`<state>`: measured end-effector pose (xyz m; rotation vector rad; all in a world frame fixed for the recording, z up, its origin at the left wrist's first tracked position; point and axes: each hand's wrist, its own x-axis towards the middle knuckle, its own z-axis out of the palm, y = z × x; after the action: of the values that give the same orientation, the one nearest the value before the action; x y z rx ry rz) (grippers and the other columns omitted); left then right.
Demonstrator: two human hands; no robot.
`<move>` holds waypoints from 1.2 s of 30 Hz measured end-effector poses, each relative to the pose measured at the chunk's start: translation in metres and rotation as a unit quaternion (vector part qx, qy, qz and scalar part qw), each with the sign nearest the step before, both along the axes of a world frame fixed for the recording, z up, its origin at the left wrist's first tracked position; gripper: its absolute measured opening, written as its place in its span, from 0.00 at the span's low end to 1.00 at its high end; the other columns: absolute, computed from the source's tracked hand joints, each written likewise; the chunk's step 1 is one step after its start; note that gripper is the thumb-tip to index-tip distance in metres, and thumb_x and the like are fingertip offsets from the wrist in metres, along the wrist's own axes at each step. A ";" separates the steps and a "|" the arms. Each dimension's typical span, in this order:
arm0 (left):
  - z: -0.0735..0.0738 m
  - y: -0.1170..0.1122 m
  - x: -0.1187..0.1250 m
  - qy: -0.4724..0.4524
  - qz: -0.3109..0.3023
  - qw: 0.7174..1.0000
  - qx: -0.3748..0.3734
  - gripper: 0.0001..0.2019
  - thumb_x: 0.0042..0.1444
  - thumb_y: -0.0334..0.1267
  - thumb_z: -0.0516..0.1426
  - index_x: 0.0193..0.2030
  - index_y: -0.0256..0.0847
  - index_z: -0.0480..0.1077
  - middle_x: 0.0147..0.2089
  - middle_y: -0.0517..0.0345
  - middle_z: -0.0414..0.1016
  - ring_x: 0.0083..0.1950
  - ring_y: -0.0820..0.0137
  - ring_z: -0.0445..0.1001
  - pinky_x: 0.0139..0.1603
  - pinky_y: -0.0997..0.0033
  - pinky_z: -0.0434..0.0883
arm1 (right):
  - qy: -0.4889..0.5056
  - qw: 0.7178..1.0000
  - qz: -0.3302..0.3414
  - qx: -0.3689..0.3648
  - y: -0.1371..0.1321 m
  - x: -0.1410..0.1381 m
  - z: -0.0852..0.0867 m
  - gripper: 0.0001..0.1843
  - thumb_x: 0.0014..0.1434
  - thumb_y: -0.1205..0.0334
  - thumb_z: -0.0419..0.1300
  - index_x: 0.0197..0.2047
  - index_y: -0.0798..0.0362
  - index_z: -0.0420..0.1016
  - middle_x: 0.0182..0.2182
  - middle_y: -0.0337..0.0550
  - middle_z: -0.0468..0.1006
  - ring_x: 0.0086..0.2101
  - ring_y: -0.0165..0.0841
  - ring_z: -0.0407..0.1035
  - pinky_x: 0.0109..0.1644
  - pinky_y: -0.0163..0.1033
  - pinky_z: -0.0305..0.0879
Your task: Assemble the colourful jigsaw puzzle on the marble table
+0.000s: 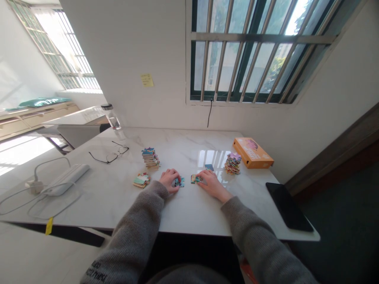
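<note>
My left hand (pixel 170 180) curls over a jigsaw puzzle piece (pixel 181 182) with a light blue edge, its fingers gripping it on the table. Across a small gap, my right hand (pixel 212 184) pinches another colourful puzzle piece (pixel 194 178) between thumb and fingers. Just beyond the right hand lies a single dark blue piece (pixel 209 167). Left of my left hand sits a low pile of pieces (pixel 141 180), with a tall stack of pieces (pixel 151 159) behind it. Another stack (pixel 232 163), topped by a purple piece, stands to the right.
An orange box (pixel 253 153) lies at the back right, and a black phone or tablet (pixel 288 206) near the right edge. Leftward are eyeglasses (pixel 111 157), a white power strip (pixel 67 180) with cables, and a clear bottle (pixel 112 117). The white table (pixel 195 217) ends just before my body.
</note>
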<state>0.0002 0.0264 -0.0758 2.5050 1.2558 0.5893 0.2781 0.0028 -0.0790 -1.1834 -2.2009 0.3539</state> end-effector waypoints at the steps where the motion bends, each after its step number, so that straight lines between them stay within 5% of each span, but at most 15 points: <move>1: 0.000 0.000 0.001 -0.003 -0.001 1.000 0.002 0.10 0.45 0.37 0.61 0.37 0.45 0.73 0.45 0.53 0.71 0.49 0.57 0.66 0.51 0.56 0.64 | 0.003 1.000 0.000 0.002 0.000 0.000 0.001 0.15 0.59 0.67 0.64 0.50 0.49 0.75 0.46 0.47 0.76 0.48 0.42 0.65 0.56 0.50 0.61; 12: 0.007 -0.009 0.036 -0.095 -0.028 0.992 0.076 0.21 0.51 0.40 0.63 0.52 0.42 0.68 0.51 0.49 0.74 0.53 0.55 0.69 0.56 0.51 0.65 | 0.075 0.995 0.037 0.057 -0.009 -0.005 0.015 0.17 0.60 0.63 0.66 0.53 0.48 0.73 0.47 0.47 0.76 0.50 0.43 0.66 0.58 0.52 0.64; 17: 0.007 -0.008 0.039 -0.142 -0.033 0.986 0.081 0.19 0.52 0.41 0.64 0.51 0.42 0.70 0.48 0.50 0.75 0.51 0.57 0.71 0.55 0.53 0.68 | 0.098 0.993 0.032 0.063 -0.014 -0.010 0.019 0.18 0.59 0.61 0.67 0.53 0.47 0.73 0.46 0.47 0.76 0.49 0.43 0.67 0.57 0.53 0.64; 28: 0.013 -0.013 0.042 -0.220 -0.066 0.973 0.009 0.19 0.53 0.39 0.63 0.52 0.43 0.72 0.48 0.50 0.76 0.49 0.62 0.74 0.45 0.63 0.74 | 0.127 0.990 0.035 0.051 -0.017 -0.012 0.020 0.22 0.56 0.61 0.68 0.54 0.47 0.73 0.43 0.46 0.75 0.47 0.42 0.68 0.54 0.50 0.66; 36: 0.019 -0.020 0.044 -0.234 -0.093 0.967 -0.031 0.17 0.51 0.38 0.65 0.49 0.44 0.73 0.52 0.50 0.78 0.50 0.62 0.76 0.45 0.64 0.73 | 0.231 0.967 0.036 -0.100 -0.015 -0.015 0.018 0.22 0.61 0.57 0.61 0.58 0.50 0.69 0.39 0.43 0.75 0.37 0.33 0.70 0.38 0.38 0.67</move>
<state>0.0438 0.0068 -0.0572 2.2140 0.8404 0.9996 0.2627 -0.0118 -0.0611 -0.9996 -1.8296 0.8132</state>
